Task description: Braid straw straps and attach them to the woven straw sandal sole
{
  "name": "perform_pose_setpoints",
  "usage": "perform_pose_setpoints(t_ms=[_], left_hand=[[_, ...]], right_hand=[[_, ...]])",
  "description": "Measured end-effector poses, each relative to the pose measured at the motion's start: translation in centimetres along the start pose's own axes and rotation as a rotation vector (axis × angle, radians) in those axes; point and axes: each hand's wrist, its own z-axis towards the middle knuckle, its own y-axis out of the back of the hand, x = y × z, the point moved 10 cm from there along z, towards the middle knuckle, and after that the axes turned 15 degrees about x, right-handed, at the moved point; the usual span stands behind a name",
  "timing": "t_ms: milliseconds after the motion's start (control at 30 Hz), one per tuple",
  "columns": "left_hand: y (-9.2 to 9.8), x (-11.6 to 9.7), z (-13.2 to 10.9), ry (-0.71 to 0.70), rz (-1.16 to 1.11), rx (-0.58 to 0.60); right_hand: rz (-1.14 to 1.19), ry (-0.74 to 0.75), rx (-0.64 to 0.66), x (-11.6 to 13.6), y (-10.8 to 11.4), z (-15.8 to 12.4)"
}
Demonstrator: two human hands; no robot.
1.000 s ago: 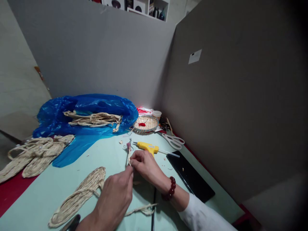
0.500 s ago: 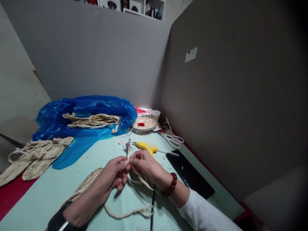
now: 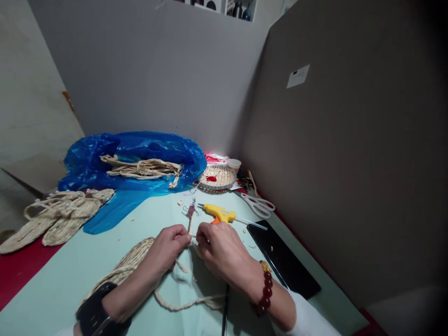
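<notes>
A pale braided straw cord [image 3: 191, 226] runs from a dark red binder clip [image 3: 191, 211] toward me. My left hand [image 3: 172, 241] pinches its near end between thumb and forefinger. Just to the right, my right hand [image 3: 217, 245] is closed on a strand of the same straw, drawn out sideways from the braid. Loose strands dangle below both hands, partly hidden by them. Beneath my left forearm lies a coiled woven straw sole [image 3: 135, 254], and a twisted straw cord [image 3: 175, 308] trails from it across the table.
A yellow glue gun [image 3: 219, 213] lies just beyond my right hand. White-handled scissors [image 3: 261, 205] and a black tablet-like slab [image 3: 285, 261] are at the right. Straw sandals [image 3: 66, 217] and a blue plastic bag [image 3: 154, 142] with straw bundles [image 3: 143, 168] stand left. A woven basket [image 3: 219, 177] sits behind.
My right hand has pulled away to the right with a strand, opening a gap between the hands. My left hand keeps its pinch. The view has shifted slightly left.
</notes>
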Motion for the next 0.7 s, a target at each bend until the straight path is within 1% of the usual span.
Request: perform_pose_setpoints(t_ms=[67,133,233,333,400,433,500,600,633,700], left_hand=[[0.1,-0.1,0.1,-0.016,0.007,-0.010],[0.1,0.0,0.0,-0.027,-0.014,-0.007],[-0.2,0.5,-0.2,-0.019,-0.087,0.024],[-0.8,1.1,-0.4,0.005,-0.169,0.081],[-1.1,1.5,-0.4,0.017,-0.201,0.103],[-1.1,1.6,-0.4,0.018,-0.211,0.105],[-1.0,1.8,-0.2,0.007,-0.227,0.095],[-1.0,1.7,-0.2,-0.016,-0.261,0.098],[-1.1,1.6,-0.3,-0.020,-0.272,0.105],[-1.2,1.4,-0.6,-0.022,-0.287,0.119]], right_hand=[[-0.069,-0.004,-0.021,0.3,0.1,-0.3],[-0.128,0.024,-0.027,1.1,-0.2,-0.7],[-0.257,0.112,-0.030,2.7,-1.6,-1.2],[-0.361,0.197,-0.034,4.0,-3.1,-1.5],[-0.384,0.231,-0.027,4.4,-3.5,-1.5],[-0.379,0.239,-0.033,4.4,-3.3,-1.5],[-0.318,0.222,-0.094,3.9,-1.9,-1.5],[-0.071,0.147,-0.253,1.8,1.4,-1.5],[0.026,0.138,-0.264,1.1,1.9,-1.4],[0.169,0.151,-0.221,0.1,2.0,-0.7]])
